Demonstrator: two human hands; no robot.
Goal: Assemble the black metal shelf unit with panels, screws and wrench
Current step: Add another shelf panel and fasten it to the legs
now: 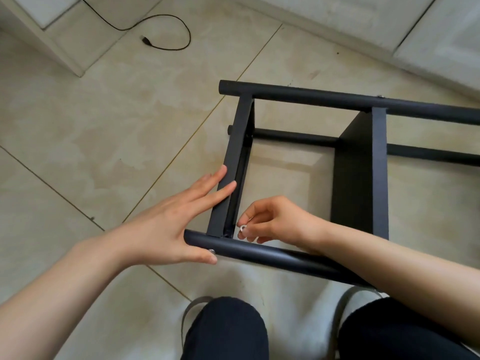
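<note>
The flat left hand (166, 224) pressed the shelf frame (235, 162) while the right hand (270, 220) pinched a tiny nut (243, 228) at six o'clock, which could slip and roll away.

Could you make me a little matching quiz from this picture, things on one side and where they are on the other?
Things:
1. left hand
2. right hand
3. black cable
4. silver screw head

Places:
A. loose on the floor tiles, far from the shelf
B. pinching a small silver nut near the inner corner
C. in the near tube, by the thumb
D. fingers straight, resting along the end panel

Pairs: 1-D, 2-B, 3-A, 4-C
</note>
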